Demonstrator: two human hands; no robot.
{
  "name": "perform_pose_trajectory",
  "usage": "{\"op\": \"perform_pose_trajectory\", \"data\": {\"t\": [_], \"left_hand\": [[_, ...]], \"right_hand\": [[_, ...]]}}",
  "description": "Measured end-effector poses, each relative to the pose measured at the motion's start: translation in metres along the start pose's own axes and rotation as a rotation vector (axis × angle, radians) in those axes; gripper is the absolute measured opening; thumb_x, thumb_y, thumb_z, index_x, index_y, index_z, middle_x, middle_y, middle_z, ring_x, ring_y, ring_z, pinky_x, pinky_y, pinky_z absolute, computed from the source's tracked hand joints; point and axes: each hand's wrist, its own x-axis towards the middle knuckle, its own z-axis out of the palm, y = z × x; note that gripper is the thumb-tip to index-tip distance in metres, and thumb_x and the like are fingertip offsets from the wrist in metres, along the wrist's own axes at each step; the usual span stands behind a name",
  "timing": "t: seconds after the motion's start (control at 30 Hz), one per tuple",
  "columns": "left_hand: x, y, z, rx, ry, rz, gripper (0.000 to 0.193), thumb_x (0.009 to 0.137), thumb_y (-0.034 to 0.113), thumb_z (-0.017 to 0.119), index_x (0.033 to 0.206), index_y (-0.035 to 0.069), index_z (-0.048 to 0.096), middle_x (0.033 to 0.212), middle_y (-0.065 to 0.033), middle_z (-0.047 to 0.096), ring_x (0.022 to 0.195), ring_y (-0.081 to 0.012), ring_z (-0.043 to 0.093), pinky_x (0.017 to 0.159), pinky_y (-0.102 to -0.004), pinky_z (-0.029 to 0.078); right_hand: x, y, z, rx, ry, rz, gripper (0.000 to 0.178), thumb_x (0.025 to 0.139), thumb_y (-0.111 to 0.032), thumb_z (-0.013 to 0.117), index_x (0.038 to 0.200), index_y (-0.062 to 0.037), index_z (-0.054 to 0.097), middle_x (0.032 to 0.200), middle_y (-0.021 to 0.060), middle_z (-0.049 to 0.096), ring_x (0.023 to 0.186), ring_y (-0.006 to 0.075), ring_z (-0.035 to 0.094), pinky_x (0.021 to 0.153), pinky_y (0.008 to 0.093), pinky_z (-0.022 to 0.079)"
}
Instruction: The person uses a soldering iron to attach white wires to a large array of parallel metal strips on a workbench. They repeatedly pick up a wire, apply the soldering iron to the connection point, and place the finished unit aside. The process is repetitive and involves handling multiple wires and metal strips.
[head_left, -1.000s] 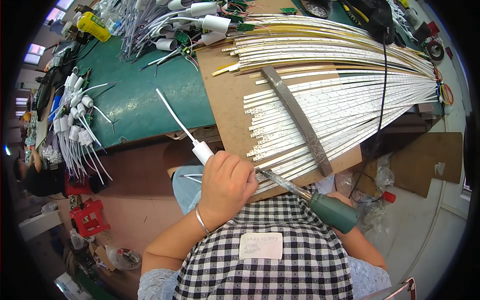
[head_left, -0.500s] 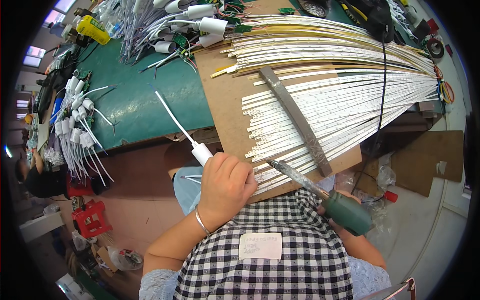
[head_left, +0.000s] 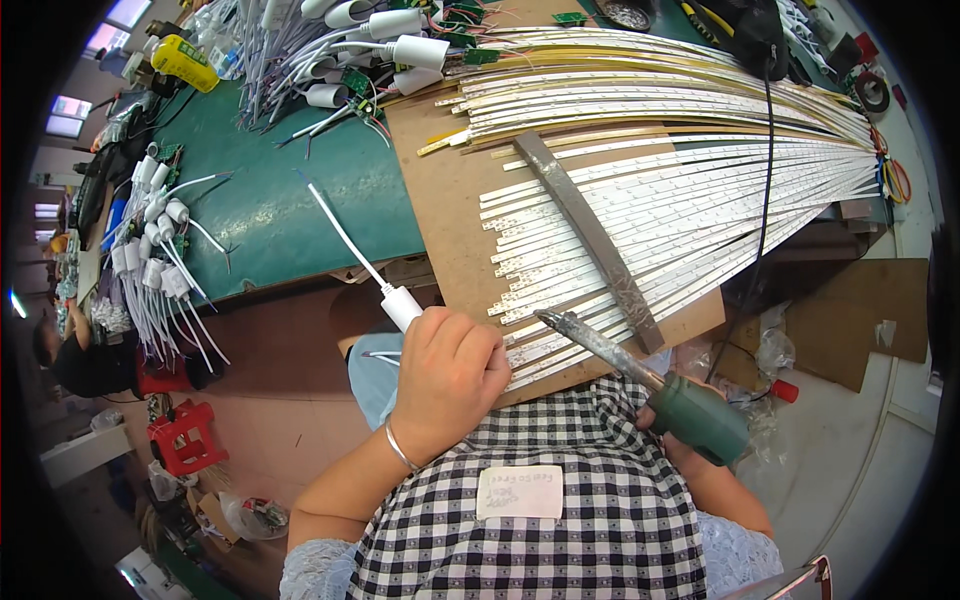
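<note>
My left hand (head_left: 447, 368) is closed around a white cable with a thick cylindrical end cap (head_left: 401, 306). The cable points up and left, with thin wire ends at its tip. In my right hand (head_left: 685, 465) is a soldering iron (head_left: 700, 418) with a green handle, which partly hides the fingers. Its dark tip sits over the near ends of a fan of white LED strips (head_left: 640, 200). A brown-grey bar (head_left: 585, 235) lies across the strips, which rest on a brown board (head_left: 440, 225).
Many white-capped cables with green circuit boards (head_left: 345, 60) are heaped at the back. Another bundle of capped cables (head_left: 155, 250) hangs off the left table edge. A yellow bottle (head_left: 185, 62) stands at far left. A black cord (head_left: 768, 170) crosses the strips.
The soldering iron has shifted very slightly to the right. My left hand and the white cable have drifted a little leftward in view; both grips look the same.
</note>
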Motion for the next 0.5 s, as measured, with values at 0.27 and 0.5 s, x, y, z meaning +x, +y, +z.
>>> {"op": "perform_pose_trajectory", "data": {"t": [0.27,0.5], "left_hand": [[0.0,-0.001,-0.003,-0.016,0.0,-0.015,0.017,0.066,0.0,0.069,0.077,0.006,0.059,0.077,-0.0073,0.057,0.078,-0.0296,0.053,0.069,-0.0388,0.044],[-0.008,-0.006,-0.016,0.026,-0.1,-0.082,0.014,0.067,0.004,0.07,0.074,0.007,0.059,0.077,-0.0055,0.057,0.078,-0.028,0.053,0.068,-0.0371,0.043]], "right_hand": [[0.0,-0.004,0.003,0.037,0.024,-0.013,0.032,0.089,-0.026,0.064,0.106,0.0013,0.064,0.095,0.0112,0.068,0.081,0.0184,0.067,0.073,0.0284,0.054],[0.003,-0.005,0.002,0.036,0.004,-0.039,0.035,0.09,-0.03,0.064,0.104,0.002,0.064,0.094,0.0109,0.068,0.08,0.0175,0.067,0.071,0.0282,0.053]]}}
